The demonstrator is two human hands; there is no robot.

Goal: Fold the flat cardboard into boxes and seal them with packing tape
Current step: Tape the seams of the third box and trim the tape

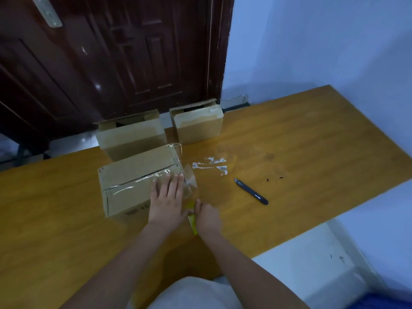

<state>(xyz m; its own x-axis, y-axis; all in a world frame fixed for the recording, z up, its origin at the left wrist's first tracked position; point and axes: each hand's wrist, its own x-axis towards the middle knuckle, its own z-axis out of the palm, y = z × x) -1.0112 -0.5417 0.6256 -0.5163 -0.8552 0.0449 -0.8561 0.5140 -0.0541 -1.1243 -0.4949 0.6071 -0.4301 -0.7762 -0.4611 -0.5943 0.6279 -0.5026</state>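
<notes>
- My left hand (167, 197) lies flat on top of the nearest cardboard box (131, 181), fingers straight and spread, pressing the clear packing tape (142, 179) onto the right end of the top seam.
- Tape strip runs along the seam between the closed top flaps, shiny and wrinkled; a loose stretch of it leaves the box's right edge toward my right hand.
- My right hand (206, 216) sits just right of the left one, low over the tabletop (301, 141); fingers curled round a yellow-green tape roll (192, 221), my grip closed on it. Only slivers of the roll show, the rest is hidden under the hand.
- Nearest box sits on the tabletop's left-centre, near the front edge, long side angled.
- Second box (131, 137) right behind it, touching or nearly so, top flaps partly open, tape on its front face.
- Third box (197, 124) further back right, just beside the second, one flap up, tape across the top of its front.
- Crumpled clear tape scraps (210, 166) lie on the tabletop right of the nearest box.
- Black utility knife (251, 191) lies on the tabletop right of my hands, apart from them, diagonal.
- A few dark specks (274, 178) on the wood beyond the knife.
- Dark brown door (111, 52) behind the tabletop, pale wall (323, 41) to the right.
</notes>
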